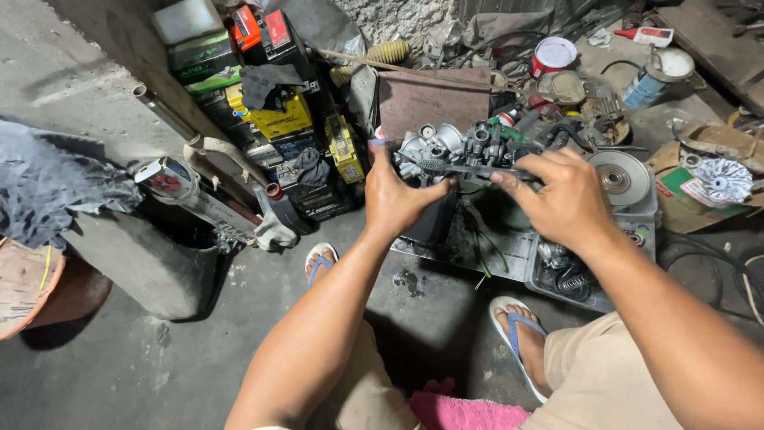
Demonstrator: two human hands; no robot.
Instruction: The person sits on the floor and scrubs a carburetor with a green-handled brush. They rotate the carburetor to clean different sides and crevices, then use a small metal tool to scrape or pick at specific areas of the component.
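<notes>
Head view: a dark slender tool [469,169] is gripped between both hands. The left hand [395,199] is closed on its knurled end; the right hand [561,199] is curled around the other end (fingertips partly hidden). Just beyond the fingers, a grey engine part [446,143] is seen.

Dim, even light from above; soft shadows under legs on concrete floor [159,374]. Sharp centre, wide-angle bending at edges. Mild glare on metal disc [623,177].
</notes>
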